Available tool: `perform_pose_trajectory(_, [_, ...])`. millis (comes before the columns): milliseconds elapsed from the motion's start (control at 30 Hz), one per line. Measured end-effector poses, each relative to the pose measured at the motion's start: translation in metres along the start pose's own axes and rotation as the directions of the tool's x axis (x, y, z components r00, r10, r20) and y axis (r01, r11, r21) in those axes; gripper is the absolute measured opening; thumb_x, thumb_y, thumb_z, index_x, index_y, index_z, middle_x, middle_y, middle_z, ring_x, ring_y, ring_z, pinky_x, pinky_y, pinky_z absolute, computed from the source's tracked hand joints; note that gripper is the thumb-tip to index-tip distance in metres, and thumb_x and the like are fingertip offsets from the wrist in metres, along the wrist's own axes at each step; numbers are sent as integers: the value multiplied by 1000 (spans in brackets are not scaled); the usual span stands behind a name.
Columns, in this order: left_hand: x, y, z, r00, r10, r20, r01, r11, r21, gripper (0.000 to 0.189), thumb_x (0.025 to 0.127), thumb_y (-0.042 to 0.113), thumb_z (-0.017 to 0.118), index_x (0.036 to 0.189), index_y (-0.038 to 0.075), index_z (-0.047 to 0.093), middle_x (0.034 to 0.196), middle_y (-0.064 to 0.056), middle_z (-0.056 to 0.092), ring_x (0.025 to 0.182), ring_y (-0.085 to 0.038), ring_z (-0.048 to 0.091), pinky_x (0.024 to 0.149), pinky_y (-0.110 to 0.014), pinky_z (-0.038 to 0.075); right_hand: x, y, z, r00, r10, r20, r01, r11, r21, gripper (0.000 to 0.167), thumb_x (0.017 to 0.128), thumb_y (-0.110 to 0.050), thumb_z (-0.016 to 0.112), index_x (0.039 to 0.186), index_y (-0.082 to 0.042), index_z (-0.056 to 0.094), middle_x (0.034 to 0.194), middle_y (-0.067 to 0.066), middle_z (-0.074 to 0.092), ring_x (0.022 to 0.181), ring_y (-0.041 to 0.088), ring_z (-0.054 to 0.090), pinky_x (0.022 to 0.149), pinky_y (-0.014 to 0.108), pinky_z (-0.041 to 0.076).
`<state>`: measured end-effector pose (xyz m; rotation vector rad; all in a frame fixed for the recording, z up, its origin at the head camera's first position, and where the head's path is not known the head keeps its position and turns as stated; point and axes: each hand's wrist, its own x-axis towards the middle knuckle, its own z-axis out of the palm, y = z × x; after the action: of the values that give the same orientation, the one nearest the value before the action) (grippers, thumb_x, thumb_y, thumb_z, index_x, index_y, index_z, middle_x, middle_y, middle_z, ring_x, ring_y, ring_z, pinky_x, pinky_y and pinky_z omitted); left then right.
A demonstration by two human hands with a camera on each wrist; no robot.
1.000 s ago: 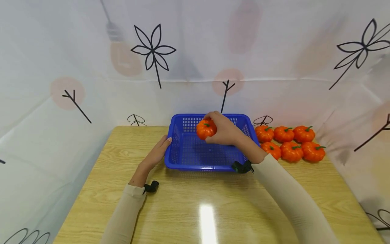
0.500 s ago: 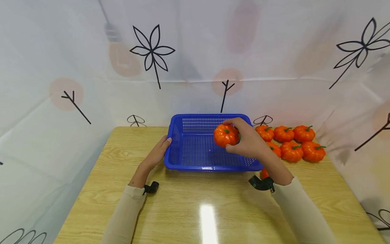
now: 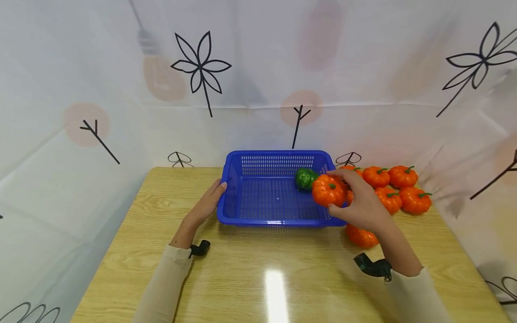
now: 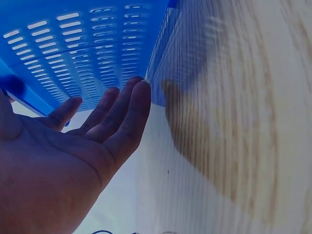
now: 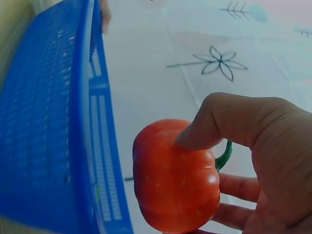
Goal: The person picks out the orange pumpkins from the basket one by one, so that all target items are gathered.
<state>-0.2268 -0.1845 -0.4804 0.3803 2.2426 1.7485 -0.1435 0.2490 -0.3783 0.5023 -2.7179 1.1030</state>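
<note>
A small orange pumpkin with a green stem is pinched between the thumb and fingers of my right hand. It is above the right side of the blue plastic basket. In the right wrist view the pumpkin appears beside the basket wall, its stem toward the palm. My left hand holds the basket's left rim, thumb over the edge. The left wrist view shows its fingers lightly bent against the outer wall. A glossy green round vegetable lies inside the basket at the back right.
Several orange pumpkins stand in rows right of the basket, some partly hidden by the right hand. Another pumpkin lies nearer, by the basket's front right corner. A patterned white cloth hangs behind the wooden table.
My right hand has carried the pumpkin rightward and nearer, from above the basket's middle to its right side. The green vegetable and the near pumpkin have come into view. The left hand stays put.
</note>
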Motion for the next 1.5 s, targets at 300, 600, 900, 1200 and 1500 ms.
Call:
perform_pose_trajectory(300, [-1, 0, -1, 1000, 3, -5, -3, 1000, 4, 71, 114, 55, 33, 170, 13, 18, 160, -19, 43, 143, -39, 49, 119, -60, 38, -31, 21, -16, 997, 40, -69, -40, 999, 0, 73, 78, -3, 85, 146, -8, 56, 141, 17, 58, 119, 37, 56, 93, 13, 39])
perform_pose_trajectory(600, [-1, 1, -1, 1000, 9, 2, -9, 1000, 4, 71, 114, 55, 33, 170, 12, 19, 159, -20, 44, 142, -39, 50, 118, -60, 40, -52, 39, -32, 990, 77, -115, -83, 995, -49, 72, 76, -3, 85, 143, -7, 58, 139, 19, 58, 116, 36, 55, 88, 8, 34])
perform_pose_trajectory(900, [-3, 4, 0, 1000, -4, -3, 4, 1000, 5, 74, 114, 56, 34, 169, 10, 18, 160, -20, 42, 144, -39, 48, 119, -60, 38, -71, 63, -47, 985, 152, -76, -155, 987, -35, 74, 83, -4, 84, 148, 1, 49, 147, 29, 48, 125, 52, 49, 86, -1, 27])
perform_pose_trajectory(1200, [-3, 4, 0, 1000, -5, 8, 5, 1000, -9, 73, 114, 57, 34, 169, 11, 20, 155, -21, 47, 139, -39, 53, 115, -59, 43, -89, 85, -56, 981, 180, -73, -185, 981, -65, 77, 80, 0, 87, 144, 10, 47, 138, 33, 53, 115, 48, 51, 79, 4, 34])
perform_pose_trajectory(1500, [-3, 3, 0, 1000, -2, 10, 3, 1000, -13, 71, 114, 56, 33, 169, 12, 19, 155, -21, 47, 139, -38, 53, 115, -59, 43, -97, 105, -60, 969, 241, -60, -248, 957, -150, 77, 78, -4, 88, 139, 15, 46, 133, 38, 51, 108, 53, 50, 80, 33, 43])
